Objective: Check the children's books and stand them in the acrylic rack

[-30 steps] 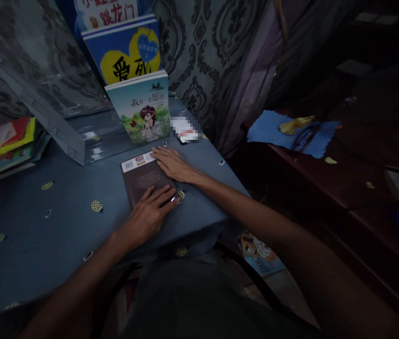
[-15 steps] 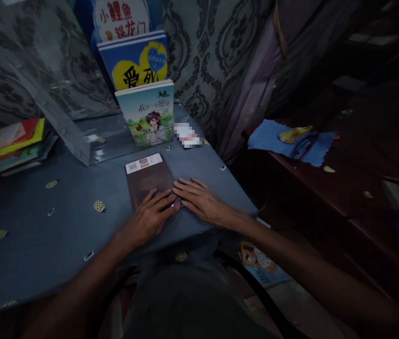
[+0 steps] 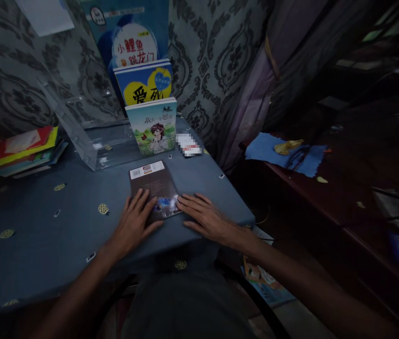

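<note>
A dark brown book [image 3: 155, 183] lies flat near the table's front edge, with a white barcode label along its far end and a blue picture at its near end. My left hand [image 3: 134, 221] rests open on its left side, fingers stretched over the cover. At the book's right edge lies my right hand [image 3: 203, 214], open, its fingertips touching the edge. Just behind stands a green-blue book [image 3: 153, 129] with a drawn child on its cover, in front of a blue and yellow book [image 3: 146, 87] and a taller blue book [image 3: 132, 33].
The books stand in a clear plastic rack [image 3: 83, 141]. A pile of colourful books [image 3: 26, 150] lies at the left of the blue tablecloth [image 3: 61, 245]. Beyond the table's right edge is a dark red surface [image 3: 312, 193] with a blue cloth [image 3: 284, 150].
My left hand has slid left across the cover, uncovering the blue picture at the book's near end. My right hand stays at the right edge. The view has tilted up slightly.
</note>
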Demonstrator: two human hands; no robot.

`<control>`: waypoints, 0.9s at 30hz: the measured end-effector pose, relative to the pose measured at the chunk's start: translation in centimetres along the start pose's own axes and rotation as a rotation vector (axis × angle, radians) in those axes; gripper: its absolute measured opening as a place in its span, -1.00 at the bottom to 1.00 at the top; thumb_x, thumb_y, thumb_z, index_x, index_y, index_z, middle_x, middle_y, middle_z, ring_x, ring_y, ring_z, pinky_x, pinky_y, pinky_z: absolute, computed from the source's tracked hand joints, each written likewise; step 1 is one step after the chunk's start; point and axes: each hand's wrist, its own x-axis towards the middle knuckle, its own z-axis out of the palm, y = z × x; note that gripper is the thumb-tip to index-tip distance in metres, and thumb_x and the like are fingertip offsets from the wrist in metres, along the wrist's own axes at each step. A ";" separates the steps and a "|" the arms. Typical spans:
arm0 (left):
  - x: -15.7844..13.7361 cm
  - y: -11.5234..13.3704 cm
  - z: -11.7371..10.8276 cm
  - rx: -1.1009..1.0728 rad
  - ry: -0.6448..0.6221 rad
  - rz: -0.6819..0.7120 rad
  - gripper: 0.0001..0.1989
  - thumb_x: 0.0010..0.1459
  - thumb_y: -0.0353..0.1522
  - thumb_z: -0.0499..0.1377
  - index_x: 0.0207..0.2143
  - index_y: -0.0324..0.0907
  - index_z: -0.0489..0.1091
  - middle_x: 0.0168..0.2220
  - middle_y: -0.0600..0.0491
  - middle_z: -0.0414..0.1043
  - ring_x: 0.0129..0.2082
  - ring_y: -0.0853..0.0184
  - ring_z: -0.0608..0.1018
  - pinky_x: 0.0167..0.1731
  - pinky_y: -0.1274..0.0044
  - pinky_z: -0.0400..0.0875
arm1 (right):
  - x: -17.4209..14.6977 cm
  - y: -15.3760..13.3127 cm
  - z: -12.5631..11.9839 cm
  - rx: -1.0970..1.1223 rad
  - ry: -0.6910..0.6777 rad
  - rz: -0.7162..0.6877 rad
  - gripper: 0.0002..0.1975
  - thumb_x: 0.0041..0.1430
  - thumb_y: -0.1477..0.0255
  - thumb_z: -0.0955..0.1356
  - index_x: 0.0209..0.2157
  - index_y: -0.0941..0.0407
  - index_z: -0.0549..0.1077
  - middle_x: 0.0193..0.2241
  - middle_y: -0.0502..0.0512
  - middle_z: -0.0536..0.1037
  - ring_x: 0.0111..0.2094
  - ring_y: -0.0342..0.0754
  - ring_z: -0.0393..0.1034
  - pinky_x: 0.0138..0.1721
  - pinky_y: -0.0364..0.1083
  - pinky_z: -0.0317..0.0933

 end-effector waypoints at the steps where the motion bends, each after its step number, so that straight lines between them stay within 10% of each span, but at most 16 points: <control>1: -0.5 -0.3 0.1 0.017 -0.005 -0.038 -0.35 0.35 -0.01 0.07 0.33 -0.19 0.20 0.39 -0.28 0.16 0.42 -0.06 0.18 0.28 -0.02 0.20 | -0.1 -0.2 -0.2 0.003 -0.006 -0.001 -0.45 0.41 0.28 0.32 0.35 0.10 0.24 0.31 0.25 0.36 0.38 0.12 0.16 0.36 0.26 0.08; 10: -4.7 1.0 -0.9 0.067 -0.076 0.066 -0.06 0.20 0.16 0.12 0.42 -0.20 0.01 0.42 -0.32 0.05 0.43 -0.08 0.12 0.29 0.03 0.22 | -3.0 -2.8 0.4 0.001 0.144 -0.117 -0.50 0.32 0.35 0.41 0.25 0.09 0.36 0.13 0.24 0.56 0.21 0.11 0.38 0.25 0.25 0.23; 17: -7.4 3.6 -1.8 0.129 -0.086 0.109 -0.24 0.29 -0.50 0.06 0.47 -0.12 -0.13 0.44 -0.19 0.04 0.43 0.05 0.15 0.29 0.12 0.28 | -4.1 -5.5 1.9 0.036 0.526 -0.149 -0.75 0.33 0.60 0.32 -0.02 0.14 0.53 -0.21 0.18 0.66 -0.14 0.03 0.49 -0.11 0.06 0.44; 27: -4.4 3.1 -7.4 -0.298 0.275 0.170 -0.57 0.38 -0.35 0.11 0.28 -0.06 0.29 0.08 -0.06 0.58 0.17 0.20 0.54 0.18 0.29 0.46 | -0.9 -5.5 -3.9 0.156 0.557 -0.268 -0.53 0.34 0.58 0.32 0.24 0.05 0.37 -0.10 0.22 0.64 -0.05 0.09 0.55 -0.09 0.11 0.50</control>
